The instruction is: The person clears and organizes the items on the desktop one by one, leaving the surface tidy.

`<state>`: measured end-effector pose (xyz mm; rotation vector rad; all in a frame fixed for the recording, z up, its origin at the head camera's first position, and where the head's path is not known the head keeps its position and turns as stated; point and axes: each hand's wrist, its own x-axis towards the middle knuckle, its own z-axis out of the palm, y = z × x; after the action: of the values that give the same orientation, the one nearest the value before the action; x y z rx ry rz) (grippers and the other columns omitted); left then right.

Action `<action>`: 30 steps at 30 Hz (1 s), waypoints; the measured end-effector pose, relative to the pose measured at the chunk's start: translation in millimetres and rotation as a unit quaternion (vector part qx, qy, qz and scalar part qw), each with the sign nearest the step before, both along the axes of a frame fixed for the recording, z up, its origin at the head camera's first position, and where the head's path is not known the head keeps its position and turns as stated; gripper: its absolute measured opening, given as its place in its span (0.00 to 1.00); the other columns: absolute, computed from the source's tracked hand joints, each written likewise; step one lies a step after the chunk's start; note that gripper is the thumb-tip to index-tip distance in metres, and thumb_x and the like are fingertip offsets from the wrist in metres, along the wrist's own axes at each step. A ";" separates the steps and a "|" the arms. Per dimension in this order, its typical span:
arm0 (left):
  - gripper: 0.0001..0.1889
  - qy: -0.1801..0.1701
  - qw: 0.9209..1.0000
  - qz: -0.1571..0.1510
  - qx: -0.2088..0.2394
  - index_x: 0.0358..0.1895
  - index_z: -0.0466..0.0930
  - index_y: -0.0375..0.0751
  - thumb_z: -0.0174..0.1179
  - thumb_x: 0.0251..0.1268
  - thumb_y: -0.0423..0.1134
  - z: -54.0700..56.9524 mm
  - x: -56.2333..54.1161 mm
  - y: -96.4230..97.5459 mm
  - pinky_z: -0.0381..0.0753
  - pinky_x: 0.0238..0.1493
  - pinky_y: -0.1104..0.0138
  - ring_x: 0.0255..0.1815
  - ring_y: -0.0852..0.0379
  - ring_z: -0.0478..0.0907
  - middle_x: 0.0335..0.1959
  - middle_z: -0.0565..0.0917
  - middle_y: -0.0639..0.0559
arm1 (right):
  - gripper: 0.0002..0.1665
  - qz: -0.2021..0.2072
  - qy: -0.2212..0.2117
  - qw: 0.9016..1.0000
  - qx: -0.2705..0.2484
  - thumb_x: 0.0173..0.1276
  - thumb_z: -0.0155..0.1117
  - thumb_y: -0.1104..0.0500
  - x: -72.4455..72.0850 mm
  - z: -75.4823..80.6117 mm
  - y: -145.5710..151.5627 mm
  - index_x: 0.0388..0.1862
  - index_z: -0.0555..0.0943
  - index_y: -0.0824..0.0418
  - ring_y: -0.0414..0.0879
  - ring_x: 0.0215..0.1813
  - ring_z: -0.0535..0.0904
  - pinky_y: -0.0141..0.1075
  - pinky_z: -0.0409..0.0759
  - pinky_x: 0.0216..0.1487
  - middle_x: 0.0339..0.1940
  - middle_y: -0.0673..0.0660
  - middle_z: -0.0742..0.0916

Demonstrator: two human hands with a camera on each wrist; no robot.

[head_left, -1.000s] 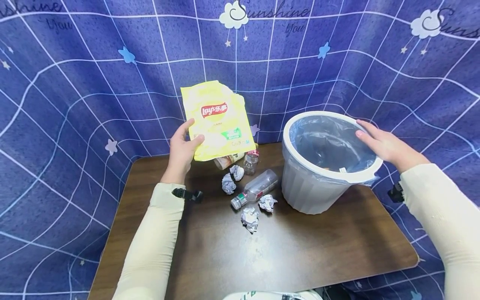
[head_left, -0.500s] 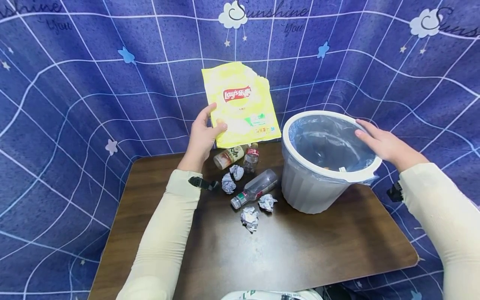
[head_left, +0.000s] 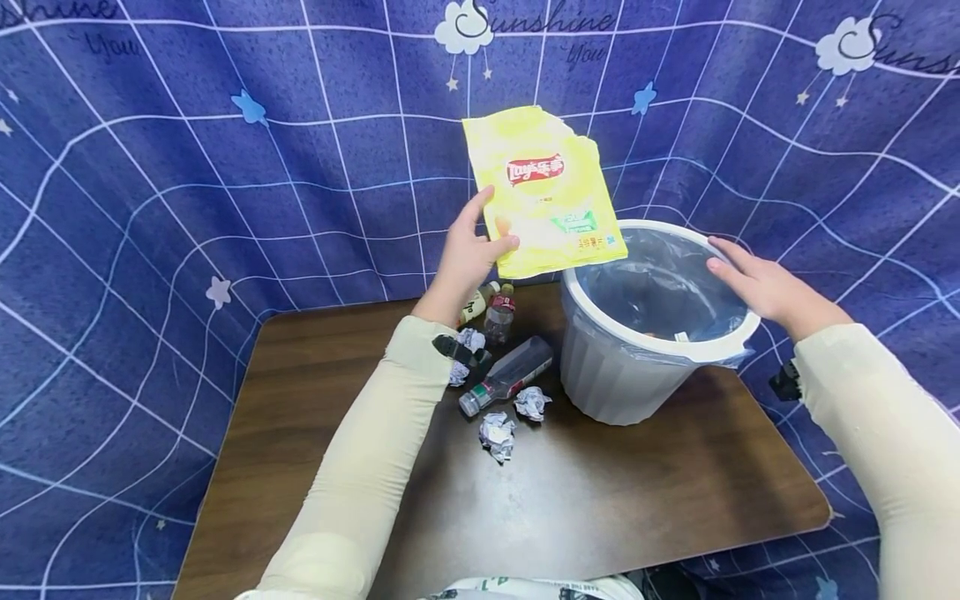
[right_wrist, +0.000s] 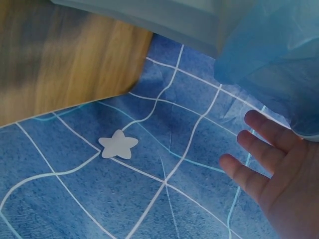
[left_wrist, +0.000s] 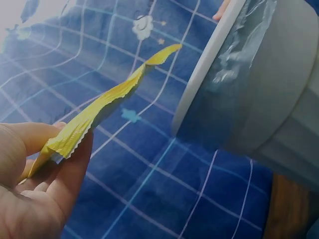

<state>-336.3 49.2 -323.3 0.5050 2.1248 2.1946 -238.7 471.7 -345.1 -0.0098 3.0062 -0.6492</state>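
Note:
A yellow Lay's chip bag [head_left: 543,200] is pinched by its left edge between the thumb and fingers of my left hand [head_left: 468,254]. Its lower right corner overlaps the near-left rim of the grey trash can [head_left: 618,383]; the left wrist view shows the bag [left_wrist: 99,107] edge-on, apart from the can. My right hand [head_left: 772,287] rests at the can's right rim, thumb over the opening. In the right wrist view, several fingers [right_wrist: 261,152] of that hand extend straight, outside the blue liner [right_wrist: 274,55].
On the brown table [head_left: 330,383] lie a clear bottle [head_left: 510,375] on its side and crumpled paper balls [head_left: 497,436]. Two more bottles are at the back, one with a red label [head_left: 500,315], the other partly hidden. A blue curtain [head_left: 337,167] hangs behind.
My left hand has carried the chip bag rightward and upward, from over the bottles to the trash can's left rim. My right hand has stayed at the rim.

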 end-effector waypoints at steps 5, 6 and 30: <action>0.45 0.002 0.999 -0.031 -0.018 0.79 0.59 0.59 0.67 0.63 0.26 -2.6 4.9 22.5 0.84 0.48 0.62 0.51 0.50 0.82 0.79 0.59 0.56 | 0.43 -0.001 0.001 1.000 0.000 0.80 0.32 0.34 -1.0 -1.5 0.8 0.84 0.43 0.53 0.82 0.73 0.52 0.72 0.50 0.69 0.78 0.77 0.57; 0.45 -0.002 0.999 -0.037 -0.020 0.80 0.58 0.59 0.67 0.63 0.26 -3.3 6.0 26.7 0.84 0.49 0.62 0.52 0.50 0.82 0.78 0.59 0.55 | 0.43 -0.001 0.001 1.000 0.000 0.80 0.32 0.34 -1.0 -1.6 0.6 0.84 0.43 0.53 0.82 0.73 0.52 0.73 0.51 0.69 0.78 0.77 0.57; 0.40 -0.074 0.975 -0.198 -0.068 0.81 0.54 0.53 0.63 0.71 0.36 -5.4 25.5 73.5 0.86 0.47 0.65 0.55 0.53 0.83 0.81 0.55 0.50 | 0.43 -0.002 -0.007 1.000 -0.005 0.80 0.29 0.33 -1.7 -0.8 -1.0 0.85 0.42 0.52 0.82 0.73 0.53 0.73 0.51 0.69 0.78 0.77 0.57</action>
<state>-310.8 122.6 -328.7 0.6644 1.8852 1.7972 -240.4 470.7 -345.8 0.0008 2.9897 -0.6633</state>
